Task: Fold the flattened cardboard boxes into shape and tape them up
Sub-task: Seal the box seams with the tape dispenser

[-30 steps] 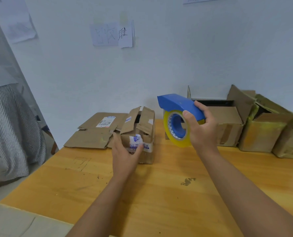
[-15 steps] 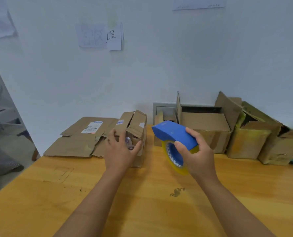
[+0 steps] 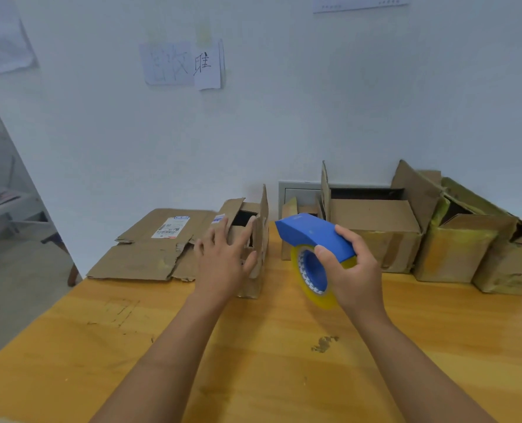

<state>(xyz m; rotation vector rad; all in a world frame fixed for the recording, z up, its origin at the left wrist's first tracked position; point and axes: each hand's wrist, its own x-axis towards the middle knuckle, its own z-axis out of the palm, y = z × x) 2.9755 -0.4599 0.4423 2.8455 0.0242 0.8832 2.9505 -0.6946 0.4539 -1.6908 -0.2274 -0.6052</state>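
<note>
A: What has changed on the near side of the worktop [image 3: 107,346] in the last second?

B: The right hand [image 3: 352,270] has brought the tape dispenser [image 3: 316,236] down from chest height to just above the wood. Its fingers are wrapped over the blue cover, thumb on the near edge, so the grip is firm. The yellow tape roll [image 3: 313,274] hangs beneath, its lower rim close to the surface; I cannot tell whether it touches.

A: And the left hand [image 3: 223,262]?

B: A second ago it cupped the front of the small box [image 3: 249,239]. It has crept higher since, fingers spread, fingertips up at the raised flaps while the palm rests against the front wall.

A: Meaning?

B: I judge the flaps are about to be pressed shut and taped. They stand open, so nothing is sealed yet.

A: Which way does the dispenser point?

B: Its long axis runs from the right hand out toward the far left, nose aimed at the small box. The roll's flat face looks left.

A: Where does the box stand?

B: Upright, left of centre, mouth upward, one tall flap rising on its right edge. Just left lies a flattened box [image 3: 153,248], long side across the worktop. Farther back, along the wall, folded boxes [image 3: 375,233] stand in a row.
</note>
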